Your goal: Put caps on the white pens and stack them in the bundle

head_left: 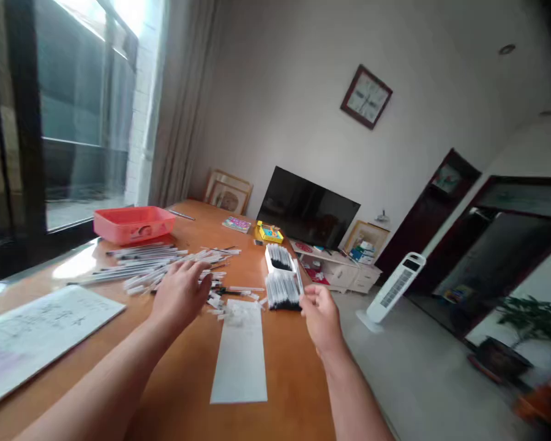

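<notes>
My left hand lies palm down over a loose pile of white and clear pen parts, fingers stretched and thumb apart. What lies under its palm is hidden. On the right, my right hand pinches the lower end of a slim white pen between thumb and fingertips. That pen stands along the right side of an open white box, which is packed with rows of clear pens with black ends. A long white paper strip lies between my forearms, with small clear pieces on its far end.
A red plastic basket stands at the table's left, by several grey-white pens. A written sheet lies near left. Behind the pen box are a yellow box and a small booklet. The wooden table's right edge runs beneath my right forearm.
</notes>
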A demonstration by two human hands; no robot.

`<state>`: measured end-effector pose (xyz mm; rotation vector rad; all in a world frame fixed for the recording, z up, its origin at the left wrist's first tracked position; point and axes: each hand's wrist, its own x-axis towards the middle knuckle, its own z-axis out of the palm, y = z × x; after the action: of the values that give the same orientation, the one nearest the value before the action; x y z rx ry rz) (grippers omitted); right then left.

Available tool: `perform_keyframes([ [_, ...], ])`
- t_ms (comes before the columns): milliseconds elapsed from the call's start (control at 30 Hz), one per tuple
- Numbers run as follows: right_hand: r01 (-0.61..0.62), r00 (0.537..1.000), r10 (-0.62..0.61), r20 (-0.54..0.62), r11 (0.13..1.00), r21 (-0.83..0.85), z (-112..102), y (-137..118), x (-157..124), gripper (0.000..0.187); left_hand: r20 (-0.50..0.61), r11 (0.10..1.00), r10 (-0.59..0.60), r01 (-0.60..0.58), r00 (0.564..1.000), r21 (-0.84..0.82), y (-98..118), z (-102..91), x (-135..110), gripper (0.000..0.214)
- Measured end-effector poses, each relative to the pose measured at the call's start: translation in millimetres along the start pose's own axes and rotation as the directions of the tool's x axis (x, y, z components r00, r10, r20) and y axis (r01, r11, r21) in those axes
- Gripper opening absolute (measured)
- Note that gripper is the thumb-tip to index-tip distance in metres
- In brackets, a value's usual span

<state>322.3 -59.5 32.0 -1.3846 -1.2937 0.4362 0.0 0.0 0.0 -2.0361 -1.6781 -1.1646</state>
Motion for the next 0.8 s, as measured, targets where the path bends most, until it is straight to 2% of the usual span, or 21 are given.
perform_keyframes([
  [100,-0.056,0.998,0.056,0.008,0.997,-0.056,-16.4,29.1,-37.8,0.027,-0.001,1.000,-0.005,0.005,1.000,-0.005,0.7,1.5,-0.6,0.029],
  [167,-0.048,0.999,0.051,0.016,0.991,-0.128,-25.0,43.2,-57.8,0.023,-0.001,1.000,0.000,0.000,1.000,-0.019,0.9,2.0,-1.1,0.028],
  [300,-0.042,0.997,0.056,0.062,0.978,-0.205,-34.2,55.1,-81.0,0.015,0.005,0.998,0.026,-0.026,1.000,-0.053,0.4,2.4,-2.2,0.031],
  [533,0.001,0.994,0.037,0.107,0.941,-0.338,-36.9,59.0,-90.6,0.009,0.027,0.995,0.056,-0.053,0.998,-0.087,-0.5,4.4,-1.0,0.031],
  [800,0.037,0.994,0.017,0.110,0.881,-0.473,-35.6,58.2,-84.4,0.006,0.060,0.994,0.062,-0.056,0.996,-0.094,-1.8,6.0,-0.6,0.035],
])
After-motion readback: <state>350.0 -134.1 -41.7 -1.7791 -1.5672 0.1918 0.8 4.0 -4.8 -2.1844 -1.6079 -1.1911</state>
